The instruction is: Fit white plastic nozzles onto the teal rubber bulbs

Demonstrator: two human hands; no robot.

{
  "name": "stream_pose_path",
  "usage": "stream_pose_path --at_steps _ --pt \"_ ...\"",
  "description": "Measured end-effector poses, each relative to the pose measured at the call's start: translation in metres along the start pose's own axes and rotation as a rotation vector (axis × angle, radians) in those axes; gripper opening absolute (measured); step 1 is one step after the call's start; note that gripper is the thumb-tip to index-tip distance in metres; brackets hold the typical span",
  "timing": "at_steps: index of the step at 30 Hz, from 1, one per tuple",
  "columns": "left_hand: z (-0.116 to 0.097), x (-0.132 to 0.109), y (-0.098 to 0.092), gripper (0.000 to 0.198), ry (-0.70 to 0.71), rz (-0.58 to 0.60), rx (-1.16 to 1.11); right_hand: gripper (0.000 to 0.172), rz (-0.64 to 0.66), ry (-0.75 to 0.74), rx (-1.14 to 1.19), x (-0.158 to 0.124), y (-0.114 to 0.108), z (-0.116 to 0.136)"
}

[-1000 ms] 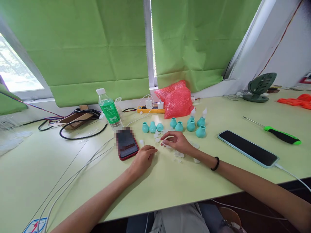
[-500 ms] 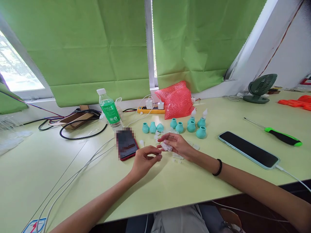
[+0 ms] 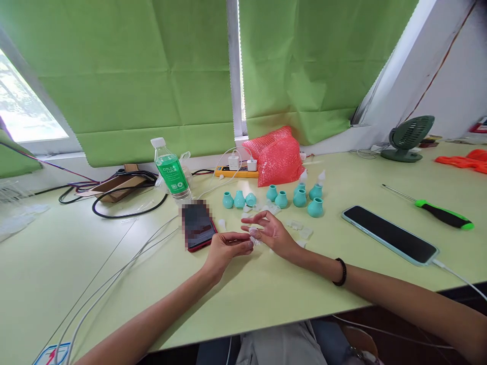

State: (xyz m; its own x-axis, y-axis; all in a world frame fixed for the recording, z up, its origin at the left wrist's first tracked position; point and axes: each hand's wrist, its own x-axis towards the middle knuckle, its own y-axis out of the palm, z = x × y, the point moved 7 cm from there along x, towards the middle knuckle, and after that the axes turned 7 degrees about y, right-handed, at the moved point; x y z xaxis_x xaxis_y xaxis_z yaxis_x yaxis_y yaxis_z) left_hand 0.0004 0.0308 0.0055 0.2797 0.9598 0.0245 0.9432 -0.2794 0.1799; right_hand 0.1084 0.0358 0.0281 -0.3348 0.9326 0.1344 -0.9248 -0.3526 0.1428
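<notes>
A small clear plastic piece (image 3: 256, 240) is pinched between the thumb and a finger of my right hand (image 3: 277, 238), whose other fingers stretch out to the left. The fingertips of my left hand (image 3: 225, 252) are pressed together right beside that piece; whatever is between them is too small to name. Behind my hands stand several teal bulb-shaped pots (image 3: 281, 199) with open necks. White translucent pointed tips (image 3: 303, 176) show at the back of this group. Loose translucent plastic bits (image 3: 294, 224) lie around and behind my right hand, some hidden by it.
To the left are a red-cased phone (image 3: 198, 225), a water bottle (image 3: 173, 172) and white cables. A red bubble-wrap bag (image 3: 279, 157) and yellow power strip (image 3: 238, 172) sit at the back. A charging phone (image 3: 390, 234), screwdriver (image 3: 443, 214) and fan (image 3: 411, 134) are on the right.
My right hand has moved slightly down and left with the clear plastic piece, bringing it against my left fingertips. My left fingers have straightened a little. More loose bits show behind my right hand.
</notes>
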Motion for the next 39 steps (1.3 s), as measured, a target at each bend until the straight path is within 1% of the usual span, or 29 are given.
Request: stream_pose_path --at_steps 3,6,9,12,15,19,25,30,33,36,39 --pt "-0.007 0.001 -0.001 0.025 0.04 -0.024 0.058 0.031 -0.022 0.084 0.0 0.001 -0.003 -0.008" --pt "-0.016 0.001 -0.006 0.018 0.085 -0.092 0.114 0.033 -0.012 0.178 -0.027 0.001 -0.002 -0.013" --pt "-0.02 0.002 -0.011 0.019 0.106 -0.142 0.105 0.034 -0.014 0.219 -0.051 -0.001 -0.002 -0.012" --pt "-0.022 0.002 -0.011 0.021 0.144 -0.116 0.042 0.033 -0.064 0.216 -0.057 -0.001 -0.006 -0.01" --pt "-0.022 0.003 -0.011 0.023 0.166 -0.091 0.005 0.033 -0.073 0.198 -0.067 0.0 -0.007 -0.009" --pt "-0.023 0.003 -0.013 0.023 0.173 -0.121 0.049 0.034 -0.049 0.178 -0.026 0.0 -0.005 -0.006" --pt "-0.026 0.003 -0.011 0.024 0.194 -0.131 0.109 0.036 -0.003 0.173 0.046 -0.003 -0.001 0.001" --pt "-0.029 0.002 -0.011 0.023 0.236 -0.149 0.23 0.034 -0.018 0.149 0.06 -0.002 -0.002 0.0" --pt "-0.031 0.003 -0.009 0.021 0.314 -0.125 0.328 0.035 -0.03 0.134 0.057 -0.001 -0.004 -0.002" --pt "-0.036 0.001 -0.007 0.02 0.438 -0.103 0.452 0.036 -0.042 0.128 0.048 -0.001 -0.005 -0.003" --pt "-0.045 -0.004 -0.001 0.019 0.583 -0.076 0.626 0.036 -0.057 0.126 0.046 -0.001 -0.006 -0.003"
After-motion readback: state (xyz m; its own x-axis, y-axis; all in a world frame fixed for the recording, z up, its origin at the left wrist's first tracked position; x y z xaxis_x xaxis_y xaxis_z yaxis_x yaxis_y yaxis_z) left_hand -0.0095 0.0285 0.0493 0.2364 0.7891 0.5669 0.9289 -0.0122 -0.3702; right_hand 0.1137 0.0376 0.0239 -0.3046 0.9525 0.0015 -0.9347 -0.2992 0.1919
